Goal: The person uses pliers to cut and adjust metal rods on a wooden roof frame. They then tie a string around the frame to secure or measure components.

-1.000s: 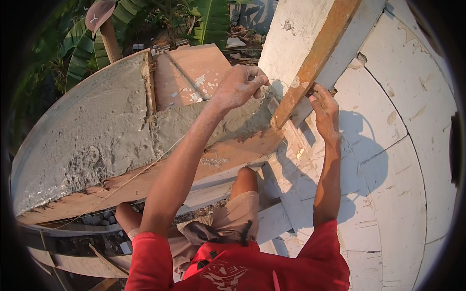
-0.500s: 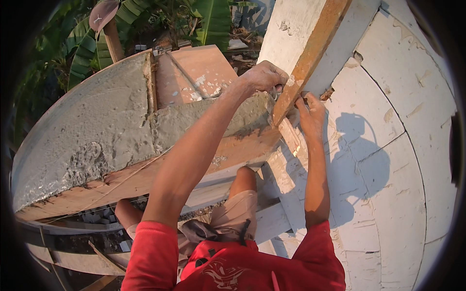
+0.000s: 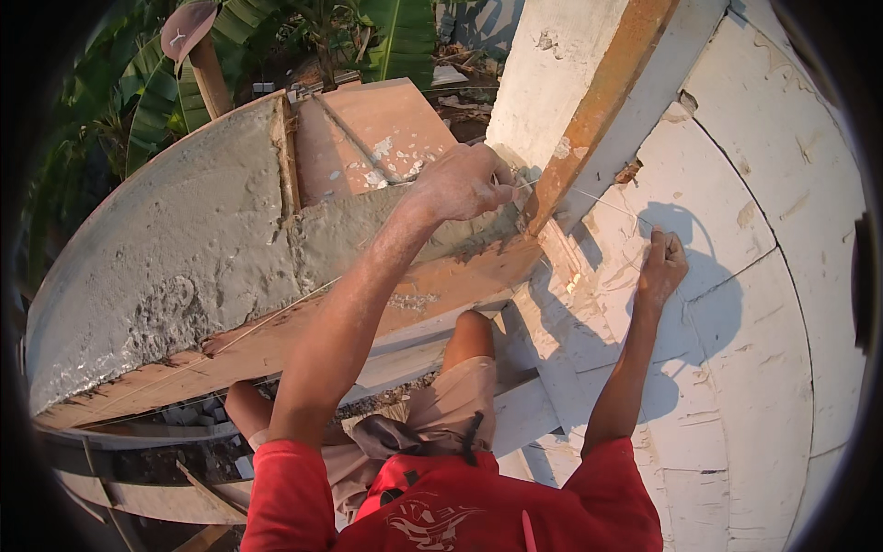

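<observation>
A thin pale string (image 3: 602,200) runs on both sides of an upright wooden batten (image 3: 596,115), close to the batten's lower end. To the left of the batten, my left hand (image 3: 464,182) is closed on one length of the string. Over the white block wall on the right, my right hand (image 3: 662,264) is closed in a fist on the other end, with a small loop slack near it. How the string passes behind the batten is hidden. The batten's foot meets the edge of a wet concrete slab (image 3: 212,202).
A plywood form board (image 3: 432,285) edges the slab, with another string along it. A tan board (image 3: 391,129) lies beyond. A white column (image 3: 543,69) stands behind the batten, and the curved white block wall (image 3: 745,368) fills the right. A cap (image 3: 189,28) hangs on a post.
My hands have moved apart from beside the batten. The right went right and down, drawing out string; the left shifted left and slightly down.
</observation>
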Demonstrator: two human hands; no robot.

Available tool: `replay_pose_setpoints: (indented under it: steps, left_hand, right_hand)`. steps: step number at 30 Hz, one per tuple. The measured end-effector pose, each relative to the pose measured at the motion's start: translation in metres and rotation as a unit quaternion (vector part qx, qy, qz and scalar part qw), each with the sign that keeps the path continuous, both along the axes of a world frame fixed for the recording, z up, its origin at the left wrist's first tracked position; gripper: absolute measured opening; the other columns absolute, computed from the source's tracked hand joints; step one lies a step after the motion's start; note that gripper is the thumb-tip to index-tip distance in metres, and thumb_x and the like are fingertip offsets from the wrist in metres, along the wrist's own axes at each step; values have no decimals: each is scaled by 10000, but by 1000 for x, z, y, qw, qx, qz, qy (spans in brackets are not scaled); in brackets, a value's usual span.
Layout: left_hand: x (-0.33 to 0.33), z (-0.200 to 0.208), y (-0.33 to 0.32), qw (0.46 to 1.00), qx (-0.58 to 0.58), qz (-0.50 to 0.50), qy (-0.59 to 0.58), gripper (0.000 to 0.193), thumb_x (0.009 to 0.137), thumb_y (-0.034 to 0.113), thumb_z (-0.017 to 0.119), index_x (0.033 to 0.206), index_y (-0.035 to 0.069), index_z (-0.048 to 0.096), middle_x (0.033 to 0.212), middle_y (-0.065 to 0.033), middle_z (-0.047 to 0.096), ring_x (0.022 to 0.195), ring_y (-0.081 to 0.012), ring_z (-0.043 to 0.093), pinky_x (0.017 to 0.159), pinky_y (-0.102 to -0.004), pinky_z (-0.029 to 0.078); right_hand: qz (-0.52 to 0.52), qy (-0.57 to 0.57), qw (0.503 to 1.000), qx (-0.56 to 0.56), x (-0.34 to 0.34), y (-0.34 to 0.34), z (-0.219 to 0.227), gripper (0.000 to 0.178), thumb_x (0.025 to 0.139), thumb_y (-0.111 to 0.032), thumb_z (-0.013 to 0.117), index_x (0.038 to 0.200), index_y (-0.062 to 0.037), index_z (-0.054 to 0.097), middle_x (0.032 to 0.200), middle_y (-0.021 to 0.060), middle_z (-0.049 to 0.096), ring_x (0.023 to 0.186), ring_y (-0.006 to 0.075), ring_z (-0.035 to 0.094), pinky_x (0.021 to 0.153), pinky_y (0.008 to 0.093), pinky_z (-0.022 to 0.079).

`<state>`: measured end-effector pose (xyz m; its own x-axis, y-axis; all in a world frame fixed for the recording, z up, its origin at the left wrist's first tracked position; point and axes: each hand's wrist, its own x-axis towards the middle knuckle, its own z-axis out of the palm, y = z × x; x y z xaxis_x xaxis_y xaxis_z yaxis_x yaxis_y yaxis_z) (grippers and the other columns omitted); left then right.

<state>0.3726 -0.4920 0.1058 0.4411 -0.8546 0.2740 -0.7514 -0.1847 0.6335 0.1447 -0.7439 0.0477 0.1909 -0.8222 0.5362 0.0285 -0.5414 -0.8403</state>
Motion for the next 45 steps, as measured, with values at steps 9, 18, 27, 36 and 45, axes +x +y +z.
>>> replay_pose_setpoints:
  steps: [9,18,27,36,45]
  left_hand:
    - [-77,-52,63,994,2,106,-33,208,868,181,655,854,-18,713,829,-239,704,869,-427,707,739,-529,545]
    - [-144,-147,259,971,94,182,122,275,1019,287,575,1068,44,693,902,-212,707,919,-426,688,777,-531,529]
    - [-174,-80,336,896,4,408,-174,171,952,219,660,947,48,655,784,-115,659,740,-330,694,610,-437,542]
    - [-124,-56,361,919,-1,371,-137,229,936,325,695,971,104,745,889,-86,714,781,-326,691,659,-456,529]
    - [-127,-260,500,810,20,577,-106,305,962,397,685,1050,122,782,956,-56,760,944,-264,682,907,-408,440]
  right_hand:
    - [-36,111,989,-90,-66,48,-16,516,1028,-205,651,693,-90,276,684,-47,250,644,89,265,580,307,242]
    - [-46,130,962,-236,-25,4,32,474,1028,-270,660,710,-33,400,660,21,403,621,165,369,571,348,344]
    - [-69,187,937,-287,-65,-13,3,497,961,-243,654,624,-7,374,601,88,354,603,228,351,556,419,309]
    - [-65,218,930,-289,-56,23,14,437,960,-245,654,675,21,457,637,147,438,630,267,417,594,449,355]
    - [-64,240,918,-310,-53,39,30,395,960,-247,655,726,50,540,674,205,522,656,306,483,632,478,401]
